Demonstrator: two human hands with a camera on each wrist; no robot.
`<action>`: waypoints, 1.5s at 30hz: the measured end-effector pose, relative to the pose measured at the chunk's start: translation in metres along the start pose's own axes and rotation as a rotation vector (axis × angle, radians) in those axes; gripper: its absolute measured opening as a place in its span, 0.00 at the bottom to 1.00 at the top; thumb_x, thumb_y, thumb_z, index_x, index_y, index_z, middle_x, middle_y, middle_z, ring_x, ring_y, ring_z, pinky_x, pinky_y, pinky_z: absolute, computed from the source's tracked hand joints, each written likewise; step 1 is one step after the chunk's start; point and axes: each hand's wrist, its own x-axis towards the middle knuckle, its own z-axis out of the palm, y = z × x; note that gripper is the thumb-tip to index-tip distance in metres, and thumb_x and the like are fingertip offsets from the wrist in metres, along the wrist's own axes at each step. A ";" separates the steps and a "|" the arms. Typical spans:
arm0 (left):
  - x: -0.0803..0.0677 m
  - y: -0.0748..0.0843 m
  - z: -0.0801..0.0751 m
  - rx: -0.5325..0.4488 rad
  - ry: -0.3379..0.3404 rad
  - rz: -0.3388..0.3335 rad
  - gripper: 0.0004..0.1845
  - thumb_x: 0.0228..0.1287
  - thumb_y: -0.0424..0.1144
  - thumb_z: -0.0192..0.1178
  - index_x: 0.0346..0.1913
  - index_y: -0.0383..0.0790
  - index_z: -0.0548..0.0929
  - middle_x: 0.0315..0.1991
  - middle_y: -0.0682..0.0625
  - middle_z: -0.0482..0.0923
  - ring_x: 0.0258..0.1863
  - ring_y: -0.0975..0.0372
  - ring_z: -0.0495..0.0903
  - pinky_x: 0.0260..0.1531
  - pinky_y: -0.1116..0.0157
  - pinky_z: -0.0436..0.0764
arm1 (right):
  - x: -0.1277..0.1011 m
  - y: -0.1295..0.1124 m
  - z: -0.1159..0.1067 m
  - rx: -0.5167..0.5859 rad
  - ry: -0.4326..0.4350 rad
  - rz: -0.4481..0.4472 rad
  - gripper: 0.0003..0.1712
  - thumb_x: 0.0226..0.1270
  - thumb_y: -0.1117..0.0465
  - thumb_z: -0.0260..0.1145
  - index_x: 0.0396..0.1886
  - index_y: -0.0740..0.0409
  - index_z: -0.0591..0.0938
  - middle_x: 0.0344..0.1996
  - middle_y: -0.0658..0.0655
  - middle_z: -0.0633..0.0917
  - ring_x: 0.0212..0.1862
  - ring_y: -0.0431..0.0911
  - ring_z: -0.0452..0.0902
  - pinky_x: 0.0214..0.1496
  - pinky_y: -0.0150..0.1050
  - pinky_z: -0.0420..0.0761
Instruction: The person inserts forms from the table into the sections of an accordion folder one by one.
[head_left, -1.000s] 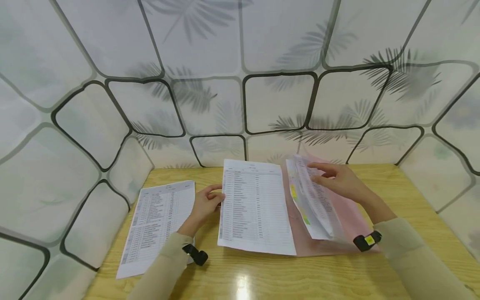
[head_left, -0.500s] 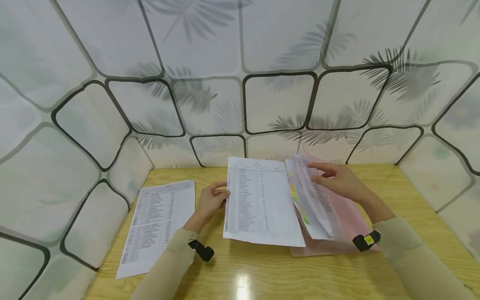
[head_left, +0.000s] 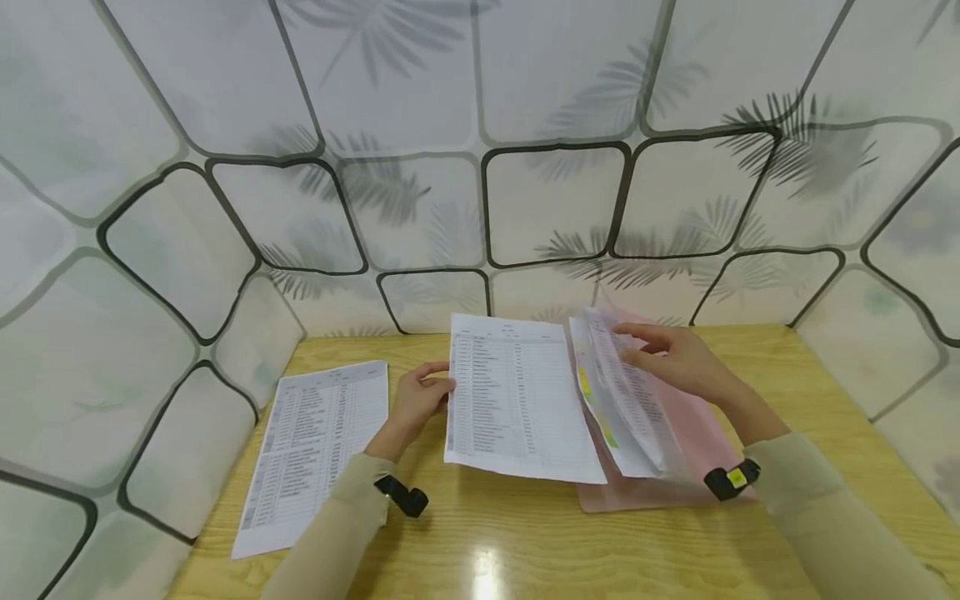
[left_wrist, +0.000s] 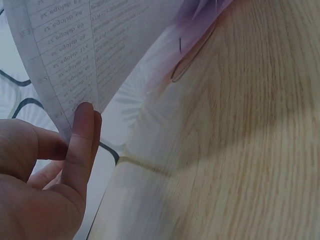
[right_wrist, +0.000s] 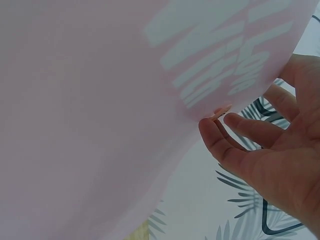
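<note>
Wooden tabletop (head_left: 487, 533): left hand (head_left: 414, 404) pinches a printed sheet (head_left: 521, 400), right hand (head_left: 678, 362) a pink folder (head_left: 705, 429), its lettering (right_wrist: 205, 52) unreadable.

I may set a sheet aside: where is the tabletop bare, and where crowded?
Bare tabletop: the near stretch between left sleeve and right sleeve, in front of the held sheet; also far right, between pink folder and right wall. Crowded: the centre, and left around the flat sheet.

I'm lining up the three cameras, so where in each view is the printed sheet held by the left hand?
Head: printed sheet, lower middle, in the left hand.
Left wrist: upper left, tapering down to the fingers.
Right wrist: not in view.
Shared landmark: the wall with leaf shapes.
</note>
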 end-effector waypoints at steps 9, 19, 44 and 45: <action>0.001 -0.002 0.017 0.002 0.007 0.053 0.20 0.68 0.24 0.62 0.61 0.27 0.82 0.35 0.41 0.90 0.22 0.67 0.82 0.25 0.71 0.83 | -0.001 -0.003 0.001 0.004 -0.014 -0.003 0.30 0.76 0.49 0.68 0.74 0.51 0.78 0.73 0.66 0.76 0.58 0.62 0.85 0.48 0.41 0.83; -0.002 -0.001 0.035 0.002 -0.026 0.088 0.19 0.68 0.24 0.60 0.61 0.26 0.82 0.36 0.37 0.90 0.22 0.66 0.82 0.24 0.71 0.83 | -0.001 -0.005 0.001 0.012 -0.016 0.007 0.31 0.77 0.49 0.67 0.75 0.52 0.77 0.74 0.65 0.76 0.58 0.61 0.84 0.48 0.40 0.82; 0.001 -0.001 0.052 0.037 -0.055 0.098 0.18 0.70 0.25 0.60 0.61 0.28 0.82 0.39 0.35 0.90 0.24 0.65 0.84 0.27 0.69 0.85 | 0.001 0.000 0.003 0.017 -0.005 -0.007 0.30 0.76 0.49 0.68 0.73 0.51 0.79 0.74 0.64 0.76 0.57 0.61 0.85 0.46 0.38 0.82; 0.002 -0.001 0.053 0.034 -0.051 0.100 0.18 0.70 0.25 0.60 0.61 0.28 0.82 0.39 0.35 0.90 0.24 0.65 0.84 0.26 0.70 0.85 | 0.001 -0.001 0.003 0.015 -0.005 -0.006 0.30 0.76 0.49 0.68 0.73 0.52 0.79 0.73 0.64 0.76 0.57 0.61 0.85 0.46 0.38 0.82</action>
